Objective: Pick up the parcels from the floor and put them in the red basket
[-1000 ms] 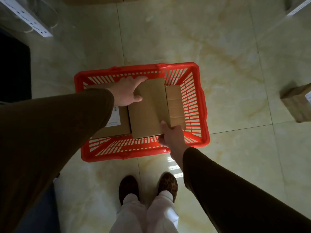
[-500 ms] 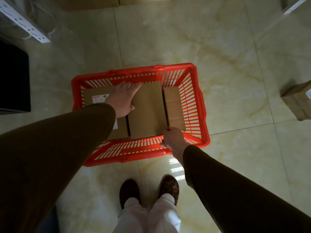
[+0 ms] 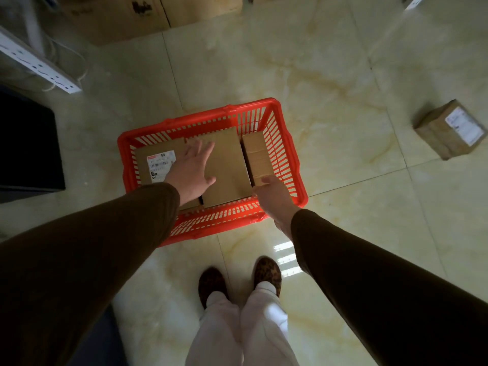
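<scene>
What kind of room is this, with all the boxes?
Probably a storeroom or parcel sorting spot. Labelled parcels sit packed in a red basket, another parcel lies on the tiled floor, and big cardboard cartons stand along the far edge.

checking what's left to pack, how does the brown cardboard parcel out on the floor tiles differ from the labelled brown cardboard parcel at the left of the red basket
The brown cardboard parcel on the floor tiles lies loose at far right, outside the red plastic basket; the labelled brown cardboard parcel in the basket is already packed, beside two others. The floor parcel sits skewed to the tile lines, clear of both hands; the basket parcel lies flat, partly under the left hand. Both carry a white label on top.
</scene>
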A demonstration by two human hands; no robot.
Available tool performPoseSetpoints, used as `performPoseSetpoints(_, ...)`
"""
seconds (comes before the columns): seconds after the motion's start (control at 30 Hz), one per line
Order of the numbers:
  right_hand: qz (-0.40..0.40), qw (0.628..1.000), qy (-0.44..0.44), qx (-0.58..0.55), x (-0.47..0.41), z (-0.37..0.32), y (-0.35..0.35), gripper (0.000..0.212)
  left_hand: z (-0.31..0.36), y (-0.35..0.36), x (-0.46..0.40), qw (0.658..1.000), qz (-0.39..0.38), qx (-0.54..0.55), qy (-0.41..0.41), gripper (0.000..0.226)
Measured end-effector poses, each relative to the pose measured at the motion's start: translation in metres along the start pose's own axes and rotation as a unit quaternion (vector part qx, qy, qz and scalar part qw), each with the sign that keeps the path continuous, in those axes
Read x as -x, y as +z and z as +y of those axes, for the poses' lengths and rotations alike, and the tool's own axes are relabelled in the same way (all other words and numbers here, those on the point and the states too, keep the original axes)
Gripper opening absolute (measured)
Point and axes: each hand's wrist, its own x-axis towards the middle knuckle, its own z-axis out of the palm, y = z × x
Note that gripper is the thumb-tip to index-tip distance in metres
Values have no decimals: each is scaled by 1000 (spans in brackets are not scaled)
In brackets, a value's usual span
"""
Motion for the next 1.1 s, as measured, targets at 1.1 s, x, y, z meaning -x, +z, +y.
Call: performPoseSetpoints(1.1,176,982,-61,-29,-3,127,-519,32,532,88,-49,985,-52,153,62,66)
